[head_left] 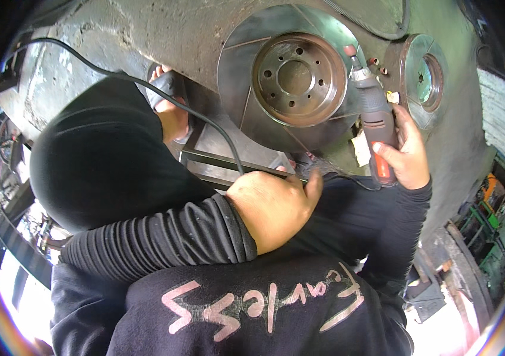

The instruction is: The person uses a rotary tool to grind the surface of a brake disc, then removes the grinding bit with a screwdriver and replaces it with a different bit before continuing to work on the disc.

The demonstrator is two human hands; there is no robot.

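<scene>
My right hand [405, 151] is wrapped around a dark grey and red rotary tool [374, 113]. A small reddish-brown grinding bit [350, 51] tips the tool, close to the right edge of a large slotted brake disc [234, 71]. The disc lies with its rusty-brown hub and bolt holes facing up. My left hand [276, 207] is below the disc, near my lap, thumb sticking out and the other fingers mostly hidden. A black power cable [205, 118] runs down to that hand and disappears behind it; whether the hand grips it is not visible.
A second brake disc [412, 83] lies at the right on the concrete floor [163, 29]. Small spare bits [377, 61] and a white scrap [360, 148] are between the discs. A grey hose [377, 31] curves at the top. A metal frame [211, 159] stands beside my leg.
</scene>
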